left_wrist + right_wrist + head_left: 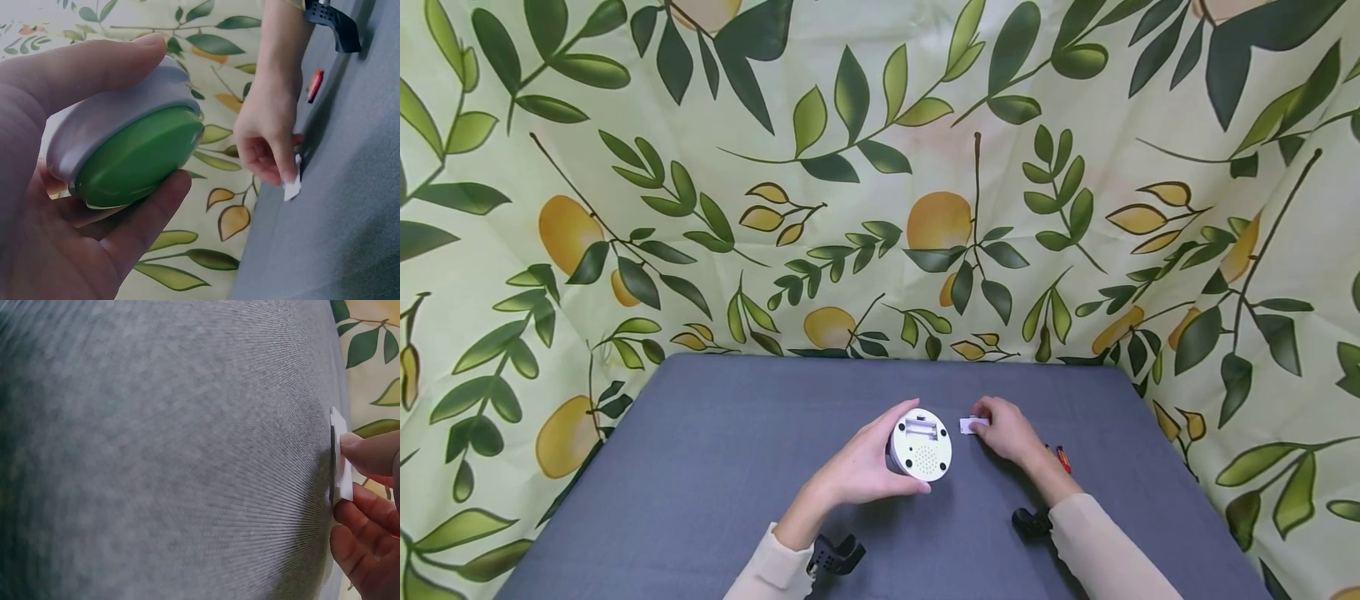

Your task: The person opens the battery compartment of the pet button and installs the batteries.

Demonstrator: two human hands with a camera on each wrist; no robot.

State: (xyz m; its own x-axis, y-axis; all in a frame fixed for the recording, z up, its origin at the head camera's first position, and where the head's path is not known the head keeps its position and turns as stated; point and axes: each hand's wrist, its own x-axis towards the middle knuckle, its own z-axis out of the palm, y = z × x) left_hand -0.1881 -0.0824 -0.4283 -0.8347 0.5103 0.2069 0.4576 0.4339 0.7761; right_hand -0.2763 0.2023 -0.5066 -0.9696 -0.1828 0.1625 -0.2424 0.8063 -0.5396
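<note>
My left hand (867,462) grips a round white battery-powered device (927,460), its underside turned to the head camera. That underside has several dark feet, a cluster of small holes and an uncovered battery compartment (921,429). In the left wrist view the device's other face is a domed green cap (140,159), with thumb and fingers around the white rim. To the right of it, my right hand (1006,431) pinches a small white battery cover (341,465) close to the tabletop. Part of the cover is hidden by the fingers.
A red battery-like cylinder (1063,458) lies on the dark grey table (737,467), beside my right forearm. Black wrist mounts (837,555) sit on both wrists. Behind the table hangs a leaf-and-fruit patterned cloth (865,192).
</note>
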